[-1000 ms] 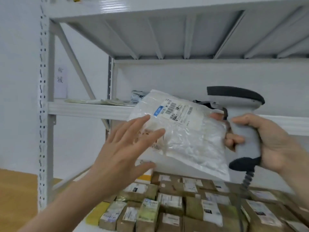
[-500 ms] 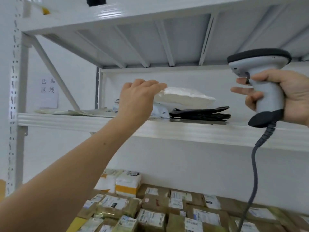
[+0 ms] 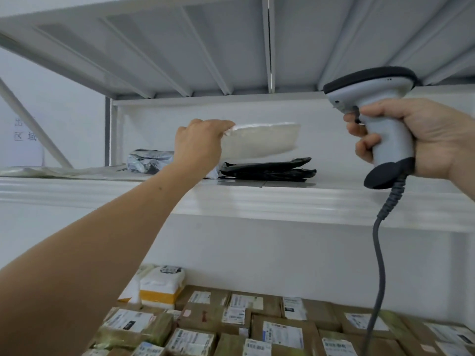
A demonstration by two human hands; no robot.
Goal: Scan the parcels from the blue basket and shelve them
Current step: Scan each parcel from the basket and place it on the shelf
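The white parcel (image 3: 259, 141) is up at the middle shelf (image 3: 282, 199), blurred, just above the stack of black bags (image 3: 267, 168); I can't tell if it touches them. My left hand (image 3: 198, 147) grips its left edge, fingers curled over the top. A second ago I held it in front of the scanner (image 3: 380, 119). The scanner is now off to the right, my right hand (image 3: 421, 137) wrapped round its handle. I count one white parcel, one scanner, one silver bag (image 3: 150, 160), and many labelled boxes (image 3: 280, 332) below.
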